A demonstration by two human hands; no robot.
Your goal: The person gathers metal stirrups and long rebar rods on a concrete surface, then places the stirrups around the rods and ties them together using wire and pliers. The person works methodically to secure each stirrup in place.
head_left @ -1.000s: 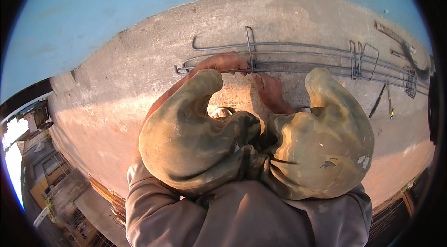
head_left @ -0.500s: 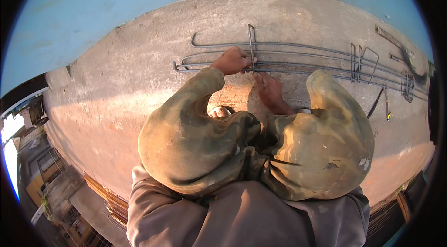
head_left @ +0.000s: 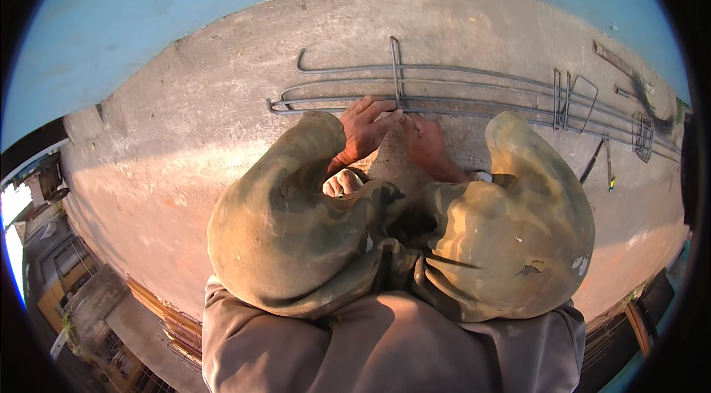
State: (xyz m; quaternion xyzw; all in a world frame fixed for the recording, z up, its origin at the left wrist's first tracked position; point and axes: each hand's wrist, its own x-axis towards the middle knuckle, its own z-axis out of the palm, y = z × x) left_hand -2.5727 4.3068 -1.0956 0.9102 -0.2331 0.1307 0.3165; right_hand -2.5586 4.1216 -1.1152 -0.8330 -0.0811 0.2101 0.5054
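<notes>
My left hand (head_left: pixel 363 125) is at the near bar of a steel rebar frame, fingers bent and pressed together at the lower corner of a rectangular stirrup (head_left: pixel 395 71). My right hand (head_left: pixel 427 143) meets it from the right, thumb and fingers pinched at that same corner. Anything small between the fingertips is too fine to make out. The stirrup stands across several long grey rebar rods (head_left: pixel 474 82), whose left ends are hooked. Camouflage cloth (head_left: pixel 285 193) hides part of both arms.
More stirrups (head_left: pixel 564 101) sit along the rods to the right, with another group (head_left: pixel 642 138) farther right. A dark-handled tool (head_left: pixel 592 162) lies on the concrete (head_left: pixel 163 186) near them. A flat bar (head_left: pixel 618 58) lies at far right. Toes (head_left: pixel 342 183) show below my left hand.
My left hand has come down from the middle of the stirrup to its near corner, beside my right hand. The right hand stays at that corner. The view has shifted slightly.
</notes>
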